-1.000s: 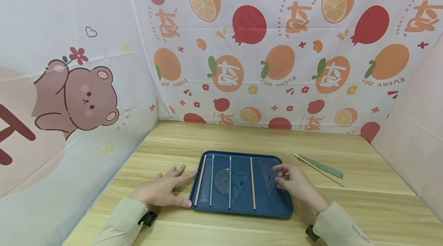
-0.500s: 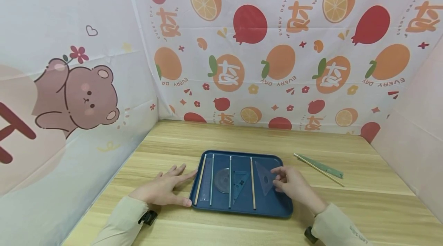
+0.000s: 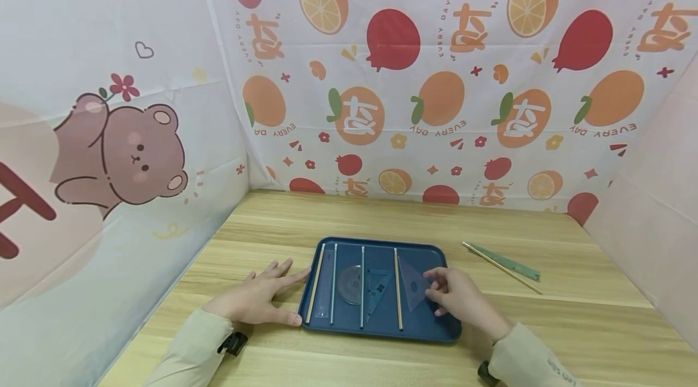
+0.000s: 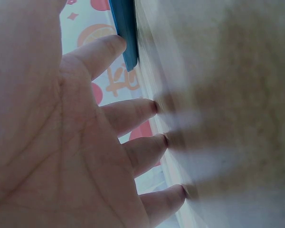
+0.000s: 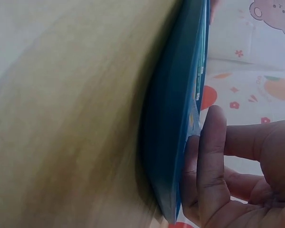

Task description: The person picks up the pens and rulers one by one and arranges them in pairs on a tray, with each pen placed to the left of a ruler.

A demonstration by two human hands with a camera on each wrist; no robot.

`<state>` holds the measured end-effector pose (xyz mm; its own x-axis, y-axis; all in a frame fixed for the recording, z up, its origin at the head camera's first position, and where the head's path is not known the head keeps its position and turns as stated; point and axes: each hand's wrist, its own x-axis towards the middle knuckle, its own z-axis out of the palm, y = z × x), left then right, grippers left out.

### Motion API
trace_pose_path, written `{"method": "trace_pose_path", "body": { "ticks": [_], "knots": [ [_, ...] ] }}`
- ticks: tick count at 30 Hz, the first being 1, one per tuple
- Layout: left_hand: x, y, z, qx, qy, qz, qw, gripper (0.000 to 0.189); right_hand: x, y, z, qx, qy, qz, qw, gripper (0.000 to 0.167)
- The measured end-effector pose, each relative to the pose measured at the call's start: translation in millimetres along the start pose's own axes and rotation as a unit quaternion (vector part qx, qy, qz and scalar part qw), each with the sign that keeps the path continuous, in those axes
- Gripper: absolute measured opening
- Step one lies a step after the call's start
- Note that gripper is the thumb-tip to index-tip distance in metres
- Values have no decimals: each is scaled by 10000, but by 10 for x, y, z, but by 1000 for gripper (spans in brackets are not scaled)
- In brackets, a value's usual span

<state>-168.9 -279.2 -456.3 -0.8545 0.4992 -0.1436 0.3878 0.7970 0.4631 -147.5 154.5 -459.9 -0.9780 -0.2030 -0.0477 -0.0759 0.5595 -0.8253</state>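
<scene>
A dark blue tray [image 3: 436, 327] lies on the table. My right hand [image 3: 457, 295] reaches over its right side, its bent fingers pinching the right corner of a clear set square [image 3: 411, 286]. That set square lies just right of a gold pencil [image 3: 398, 293]. My left hand [image 3: 260, 297] is spread at the tray's left side, thumb and index finger at the rim; in the left wrist view the other fingertips [image 4: 154, 107] rest on the table. Further left in the tray are a blue set square [image 3: 380, 291], a round clear protractor [image 3: 348, 285] and a clear ruler [image 3: 325, 290].
Two teal pencils [image 3: 334, 290] and a light wooden pencil [image 3: 314, 290] also stand lengthwise in the tray. Right of it on the wooden table [image 3: 349, 211], a green ruler [image 3: 518, 267] lies beside another pencil [image 3: 509, 272]. Printed cloth walls [image 3: 305, 151] close off the back and sides.
My right hand has moved a little left and toward me, sliding the clear set square left until it lies beside the gold pencil. The left hand has stayed still.
</scene>
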Motion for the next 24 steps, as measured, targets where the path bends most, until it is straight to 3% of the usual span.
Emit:
{"method": "trace_pose_path", "body": {
  "ticks": [24],
  "knots": [
    [6, 24, -21, -39, -53, 9, 10000, 101, -28, 37, 38, -125, -367, -198, 9990, 38]
  ]
}}
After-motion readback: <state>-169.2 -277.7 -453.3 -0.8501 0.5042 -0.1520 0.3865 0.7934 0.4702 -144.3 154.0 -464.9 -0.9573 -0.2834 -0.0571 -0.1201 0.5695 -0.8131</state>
